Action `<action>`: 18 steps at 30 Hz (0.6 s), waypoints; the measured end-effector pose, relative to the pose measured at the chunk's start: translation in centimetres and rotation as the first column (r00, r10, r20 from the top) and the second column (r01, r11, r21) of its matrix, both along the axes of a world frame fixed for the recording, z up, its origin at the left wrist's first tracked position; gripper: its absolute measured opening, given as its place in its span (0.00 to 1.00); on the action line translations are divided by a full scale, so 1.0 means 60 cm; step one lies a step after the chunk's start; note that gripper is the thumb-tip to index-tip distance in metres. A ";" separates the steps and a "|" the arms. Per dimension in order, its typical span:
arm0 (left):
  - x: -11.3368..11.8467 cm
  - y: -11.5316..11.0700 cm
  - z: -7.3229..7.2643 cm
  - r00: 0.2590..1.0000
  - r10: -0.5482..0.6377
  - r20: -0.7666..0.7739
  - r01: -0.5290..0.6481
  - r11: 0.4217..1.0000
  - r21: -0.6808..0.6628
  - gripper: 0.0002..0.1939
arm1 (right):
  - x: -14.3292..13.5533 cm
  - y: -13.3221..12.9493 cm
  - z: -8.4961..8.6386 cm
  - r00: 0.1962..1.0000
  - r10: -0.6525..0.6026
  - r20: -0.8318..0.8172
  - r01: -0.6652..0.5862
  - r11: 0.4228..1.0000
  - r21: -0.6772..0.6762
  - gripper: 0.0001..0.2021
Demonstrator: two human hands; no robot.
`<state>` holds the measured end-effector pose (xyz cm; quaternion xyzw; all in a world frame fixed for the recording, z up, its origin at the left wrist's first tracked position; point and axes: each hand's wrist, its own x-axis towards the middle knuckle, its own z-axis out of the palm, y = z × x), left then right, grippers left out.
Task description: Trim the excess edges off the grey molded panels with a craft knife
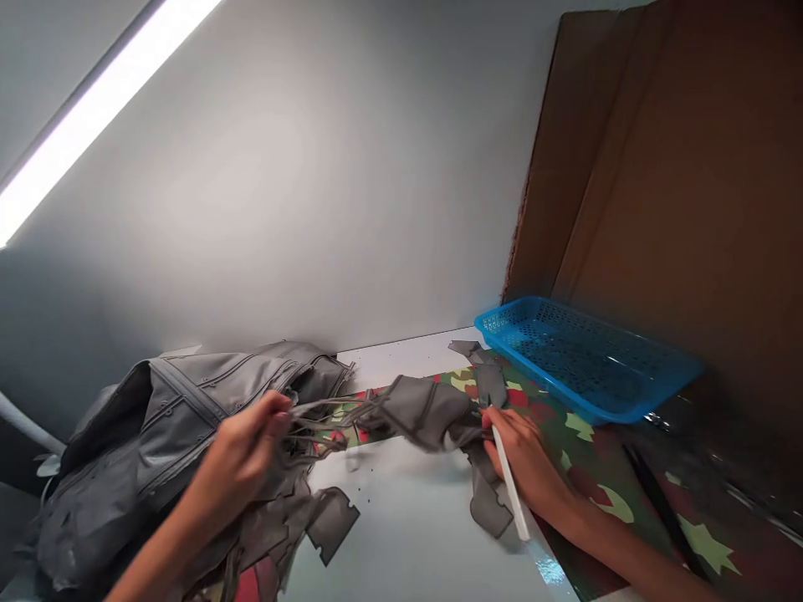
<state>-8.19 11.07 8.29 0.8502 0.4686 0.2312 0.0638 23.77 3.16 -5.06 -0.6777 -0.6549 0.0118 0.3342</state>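
My left hand (254, 439) is closed on thin grey strands, which stretch to the right across the table. They join a bunched grey leather-like piece (427, 410) with stitched seams, slightly blurred. At the other end of that piece, my right hand (518, 456) is closed on its edge and also grips a slim white stick-like tool (511, 485) pointing down toward me; the tool's far end is hidden by my fingers. Beside my left hand lies a large heap of grey leather-like material (207, 385) with seams. Flat grey cut pieces (332, 522) lie below the strands.
A blue perforated plastic basket (590, 359) stands at the back right, before a cardboard sheet (665, 167). A camouflage-patterned cover (608, 477) lies under a black slim tool (662, 506). A white board (395, 518) lies in front. A lit tube lamp (100, 109) hangs upper left.
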 end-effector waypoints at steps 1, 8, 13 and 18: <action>-0.018 0.000 0.017 0.995 0.051 0.080 -0.050 0.999 -0.012 0.13 | 0.010 0.001 0.000 1.000 -0.005 -0.024 0.005 1.000 -0.003 0.06; -0.091 -0.026 0.067 0.982 0.172 0.071 -0.158 0.972 -0.174 0.14 | 0.037 -0.005 0.040 0.969 0.023 -0.247 -0.028 0.999 -0.016 0.06; -0.069 -0.046 0.036 0.977 0.122 -0.174 -0.091 0.979 0.180 0.15 | -0.022 -0.061 0.050 0.923 0.258 -0.284 -0.298 0.948 -0.108 0.07; 0.025 -0.109 -0.053 0.891 -0.342 -0.299 0.284 0.933 -0.223 0.06 | -0.071 -0.098 0.055 0.900 0.423 -0.105 -0.435 0.869 -0.235 0.17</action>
